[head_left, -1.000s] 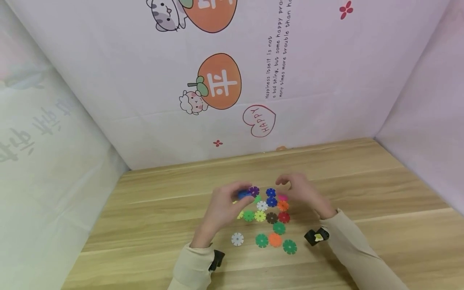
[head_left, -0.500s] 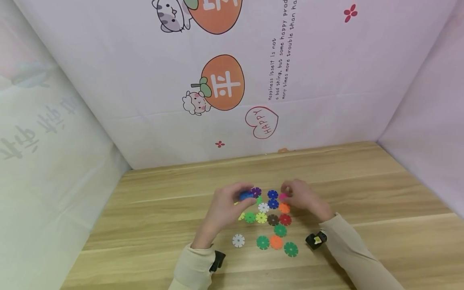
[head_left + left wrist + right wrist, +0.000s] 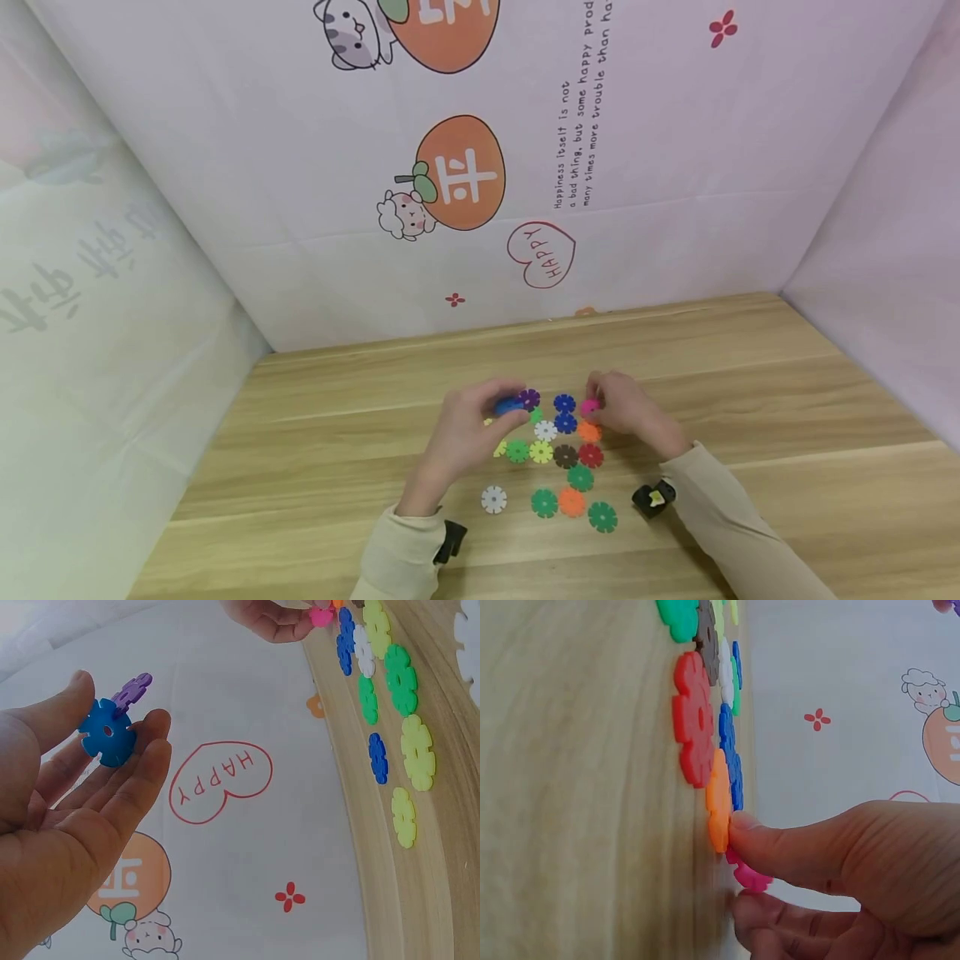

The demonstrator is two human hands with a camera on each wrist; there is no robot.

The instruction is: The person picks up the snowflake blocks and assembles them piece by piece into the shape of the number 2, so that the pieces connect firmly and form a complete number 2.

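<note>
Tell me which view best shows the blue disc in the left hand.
The left wrist view: the blue disc shows large there, its notches and centre hole plain. The head view shows it small, partly covered by the left hand; the right wrist view doesn't show it.

The left grip (image 3: 467, 423) partly hid a yellow disc (image 3: 500, 449); the right grip (image 3: 892, 877) partly covered a pink disc (image 3: 752, 879); the left wrist view cropped a white disc (image 3: 469, 646).

On a white backdrop (image 3: 660, 125), a red heart (image 3: 542, 254) is reading "HAPPY," an orange fruit (image 3: 461, 172) is showing "平," and sideways black lettering (image 3: 582, 108) is running "Happiness itself is not / a bad thing, but some happy prod… / many times more trouble than ha…"
</note>
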